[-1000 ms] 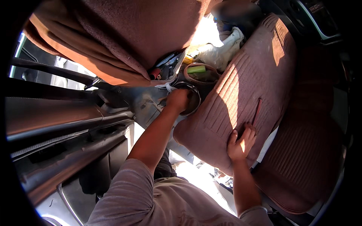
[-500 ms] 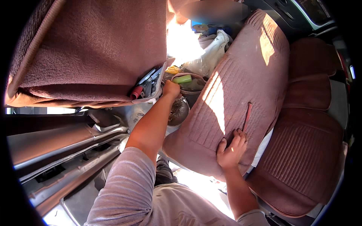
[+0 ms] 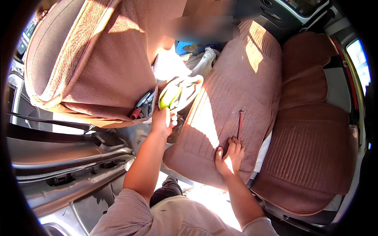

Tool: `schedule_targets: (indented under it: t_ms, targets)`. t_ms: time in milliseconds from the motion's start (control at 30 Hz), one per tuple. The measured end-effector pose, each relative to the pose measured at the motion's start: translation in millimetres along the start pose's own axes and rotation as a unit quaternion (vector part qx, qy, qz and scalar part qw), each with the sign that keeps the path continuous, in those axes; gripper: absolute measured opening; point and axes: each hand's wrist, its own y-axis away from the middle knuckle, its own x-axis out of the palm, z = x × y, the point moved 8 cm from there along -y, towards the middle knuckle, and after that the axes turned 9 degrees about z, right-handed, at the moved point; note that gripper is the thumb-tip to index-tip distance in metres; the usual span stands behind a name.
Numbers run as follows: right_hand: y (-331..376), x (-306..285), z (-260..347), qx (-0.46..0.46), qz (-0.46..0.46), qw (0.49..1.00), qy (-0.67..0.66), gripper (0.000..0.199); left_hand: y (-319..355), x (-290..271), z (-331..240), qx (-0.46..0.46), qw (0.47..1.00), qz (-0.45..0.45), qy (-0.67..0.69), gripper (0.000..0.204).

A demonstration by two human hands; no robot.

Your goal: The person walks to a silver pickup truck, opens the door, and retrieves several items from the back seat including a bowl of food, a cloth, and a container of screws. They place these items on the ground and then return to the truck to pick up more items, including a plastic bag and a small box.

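My left hand [image 3: 161,121] is closed on the near rim of a round bucket [image 3: 195,82], beside the seat back. The bucket is raised and tilted, its pale inside lit by the sun. A green object [image 3: 170,97] lies in it, close to my fingers; its exact kind cannot be made out. My right hand [image 3: 230,158] rests on a brown fabric-covered seat cushion [image 3: 232,92], fingers stretched out and holding nothing. Just ahead of its fingertips, a thin dark red strap [image 3: 240,124] lies on the cushion.
A seat-back pocket [image 3: 153,103] holds a red-handled item [image 3: 136,113] and other small things. A white plastic bag [image 3: 204,59] and a blue item [image 3: 183,48] lie beyond the bucket. More brown seats [image 3: 303,153] stand at right; a metal door sill [image 3: 78,188] runs at lower left.
My left hand has drawn nearer, and the bucket has come up and tilted with it. My right hand stays on the cushion. The whole view has shifted.
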Motion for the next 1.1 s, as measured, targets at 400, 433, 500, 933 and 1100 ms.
schedule_targets:
  t_ms: [400,433,500,933,1100]
  targets:
    - [13.3,-50.8,-125.6,0.141,-0.028,0.981,-0.128,0.039,122.1,119.9,45.4,-0.026,0.983,0.178,0.044,0.021]
    - [16.8,-47.8,-139.5,0.121,-0.028,0.987,-0.103,0.037,120.1,123.8,73.3,-0.075,0.969,0.218,0.086,0.021]
    - [27.1,-46.5,-138.4,0.094,-0.030,0.993,-0.067,0.036,110.2,127.5,136.7,-0.128,0.923,0.308,0.190,0.016]
    - [-29.7,-54.7,-90.8,0.156,0.004,0.861,-0.484,0.061,170.4,139.9,122.8,0.001,0.931,0.312,-0.190,0.024]
    - [1.4,-34.5,-115.3,0.126,-0.072,0.673,-0.725,0.059,28.2,116.0,-44.0,0.356,0.821,0.135,-0.426,0.015]
